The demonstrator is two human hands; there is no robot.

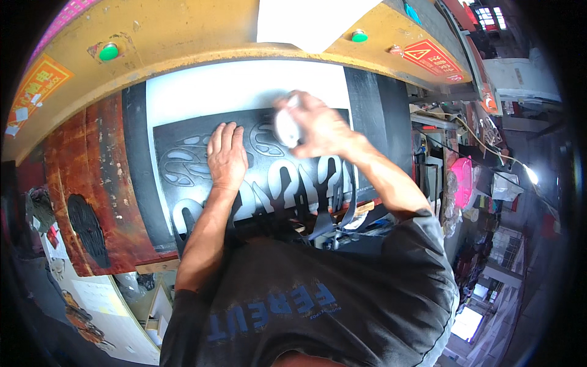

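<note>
A black sheet (208, 131) with shoe-part-shaped openings and outlines lies over a white board (244, 85). My left hand (226, 153) rests flat on the sheet, fingers stretched out and pointing away from me. Over the sheet's far right part, my right hand (321, 128) has its fingers curled round a white oval object (287, 124). Motion smears both that hand and the object, so its kind is unclear. At the near edge the sheet has wide cut-away shapes, and strips of it hang down toward my body.
A yellow machine beam (202, 38) with green buttons (108, 52) crosses the far side. Left of the board, a reddish-brown worn surface (79, 159) carries a dark sole-shaped piece (87, 226). Cluttered shelves and a pink container (461, 182) stand at the right.
</note>
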